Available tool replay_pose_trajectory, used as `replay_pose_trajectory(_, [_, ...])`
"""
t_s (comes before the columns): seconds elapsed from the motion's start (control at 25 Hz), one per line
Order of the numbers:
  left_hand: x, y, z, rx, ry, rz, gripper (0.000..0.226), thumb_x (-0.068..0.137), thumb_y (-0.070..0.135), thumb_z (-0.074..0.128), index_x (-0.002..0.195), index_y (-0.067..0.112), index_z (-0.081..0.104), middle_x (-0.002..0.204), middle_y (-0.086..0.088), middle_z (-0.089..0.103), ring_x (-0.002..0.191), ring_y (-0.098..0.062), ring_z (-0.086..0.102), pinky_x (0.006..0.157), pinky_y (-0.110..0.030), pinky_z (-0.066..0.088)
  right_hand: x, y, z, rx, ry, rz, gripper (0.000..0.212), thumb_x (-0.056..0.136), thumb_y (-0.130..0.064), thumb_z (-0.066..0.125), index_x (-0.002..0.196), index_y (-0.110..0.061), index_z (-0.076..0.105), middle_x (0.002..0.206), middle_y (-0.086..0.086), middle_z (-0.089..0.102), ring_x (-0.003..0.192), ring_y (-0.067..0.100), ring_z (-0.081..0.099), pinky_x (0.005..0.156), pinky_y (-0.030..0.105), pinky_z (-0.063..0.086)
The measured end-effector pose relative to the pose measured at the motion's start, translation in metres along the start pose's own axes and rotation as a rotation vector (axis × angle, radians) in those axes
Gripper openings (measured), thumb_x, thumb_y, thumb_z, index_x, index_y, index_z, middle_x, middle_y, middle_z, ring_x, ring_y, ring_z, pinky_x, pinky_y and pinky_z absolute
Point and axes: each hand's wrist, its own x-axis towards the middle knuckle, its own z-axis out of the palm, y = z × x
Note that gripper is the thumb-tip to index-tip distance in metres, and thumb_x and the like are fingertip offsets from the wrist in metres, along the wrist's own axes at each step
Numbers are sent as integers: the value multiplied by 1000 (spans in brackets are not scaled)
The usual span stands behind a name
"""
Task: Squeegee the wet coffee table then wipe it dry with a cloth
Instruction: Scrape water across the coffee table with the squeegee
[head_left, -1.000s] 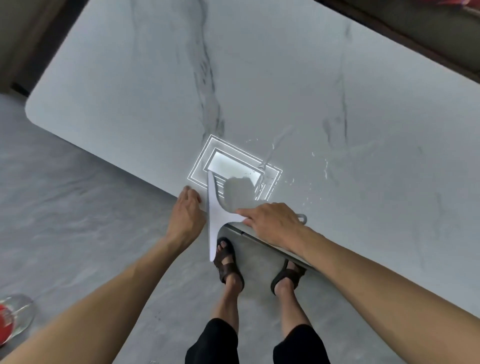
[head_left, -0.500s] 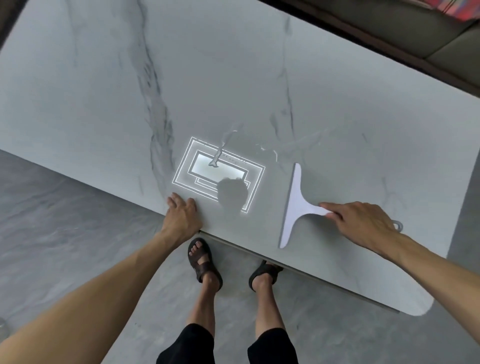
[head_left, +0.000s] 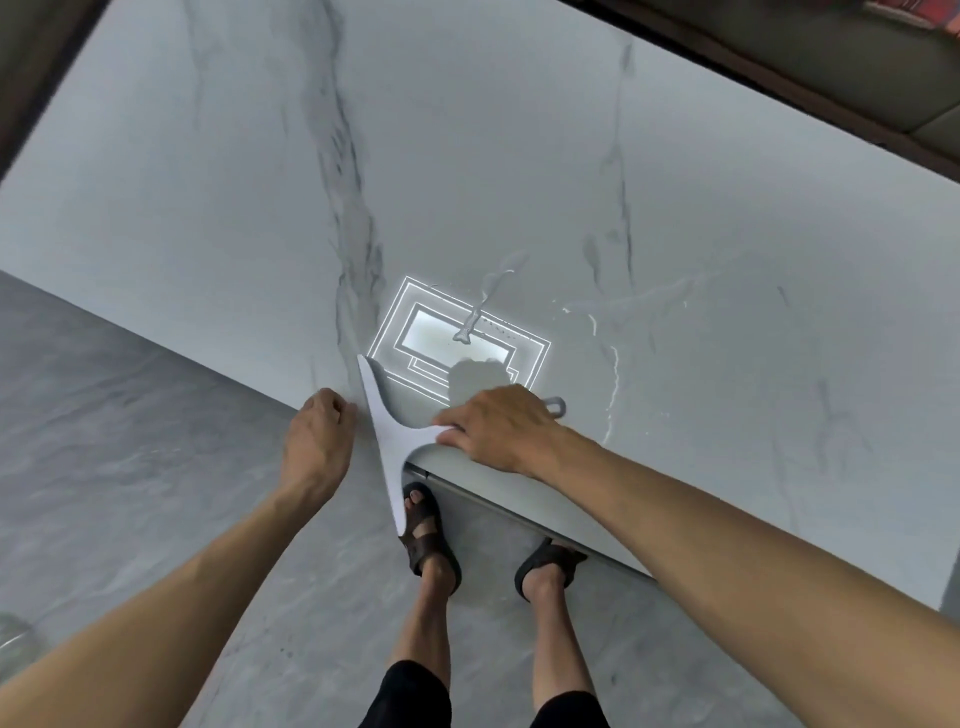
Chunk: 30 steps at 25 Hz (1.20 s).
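Note:
The white marble coffee table (head_left: 519, 156) fills the upper view. Streaks and beads of water (head_left: 613, 358) lie on it to the right of a bright ceiling-light reflection. A white squeegee (head_left: 387, 431) lies at the table's near edge, its blade hanging partly past the edge over the floor. My right hand (head_left: 493, 426) grips its handle, whose hanging loop sticks out behind the hand. My left hand (head_left: 317, 441) rests at the table's edge just left of the blade, fingers loosely curled and holding nothing. No cloth is in view.
Grey stone floor (head_left: 130, 441) lies left of and below the table. My sandalled feet (head_left: 431, 535) stand by the near edge. A dark sofa edge (head_left: 857, 78) runs along the far right. A glass item (head_left: 10, 639) shows at the lower left border.
My right hand has dragged the squeegee from the right back leftward to the near edge beside my left hand. The blade now overhangs the table edge.

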Motion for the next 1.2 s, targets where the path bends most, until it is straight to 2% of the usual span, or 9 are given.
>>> replay_pose_trajectory(0.12, [13, -3, -2, 10, -53, 105, 3, 91, 14, 49, 92, 11, 47, 96, -5, 51, 86, -25, 50, 77, -36, 42, 25, 0, -7, -12, 58, 34, 34, 96, -54, 37, 110, -38, 64, 106, 3, 71, 99, 27, 64, 72, 36, 38])
replay_pose_trajectory(0.32, [22, 23, 6, 150, -175, 309, 19, 85, 16, 54, 100, 5, 50, 111, -11, 47, 104, -30, 47, 92, -39, 41, -9, 64, -23, 82, 171, 310, 33, 93, -52, 37, 117, -47, 60, 115, -1, 69, 107, 27, 61, 81, 36, 41])
replay_pose_trajectory(0.48, [29, 44, 14, 315, -389, 185, 47, 90, 29, 49, 125, -1, 43, 149, -35, 20, 138, -49, 22, 110, -51, 32, -91, 127, -21, 122, 258, 603, 31, 96, -47, 39, 118, -45, 61, 113, -3, 70, 101, 30, 62, 78, 37, 46])
replay_pose_trajectory(0.56, [33, 48, 10, 330, -440, 156, 47, 89, 29, 48, 125, -1, 42, 148, -38, 20, 137, -51, 23, 107, -50, 34, -132, 146, -21, 115, 269, 725, 32, 97, -47, 36, 113, -42, 64, 102, -2, 72, 91, 31, 62, 72, 37, 48])
replay_pose_trajectory(0.68, [35, 52, -3, 264, -401, 174, 31, 86, 24, 47, 111, 5, 49, 123, -24, 49, 112, -41, 48, 85, -39, 42, -168, 151, -28, 95, 259, 821, 35, 97, -48, 32, 101, -36, 65, 83, -3, 69, 77, 29, 59, 65, 36, 47])
replay_pose_trajectory(0.76, [35, 50, -14, 164, -304, 138, 20, 85, 20, 43, 100, 10, 51, 100, -13, 59, 87, -31, 54, 72, -35, 40, -164, 136, -33, 78, 271, 793, 33, 97, -49, 33, 104, -39, 64, 85, -4, 70, 78, 28, 60, 65, 35, 47])
replay_pose_trajectory(0.88, [35, 37, -30, 1, -212, 62, 13, 90, 22, 42, 96, 15, 51, 85, -7, 61, 77, -29, 57, 66, -36, 45, -118, 93, -36, 50, 273, 595, 31, 95, -51, 36, 114, -47, 59, 100, -6, 73, 88, 25, 65, 68, 33, 45])
replay_pose_trajectory(1.08, [42, -8, -54, -123, -112, -62, 21, 90, 17, 50, 110, 12, 47, 89, -10, 61, 71, -24, 54, 60, -33, 40, 10, -13, -18, -2, 14, 29, 35, 94, -55, 36, 113, -39, 60, 111, 0, 70, 101, 24, 63, 71, 34, 39])
replay_pose_trajectory(1.2, [47, -27, -59, -67, -50, -56, 27, 87, 11, 52, 113, 9, 48, 105, -15, 60, 86, -29, 54, 70, -32, 39, 63, -45, -16, -27, -73, -100, 35, 96, -54, 35, 117, -40, 60, 110, 2, 70, 97, 25, 64, 67, 34, 34])
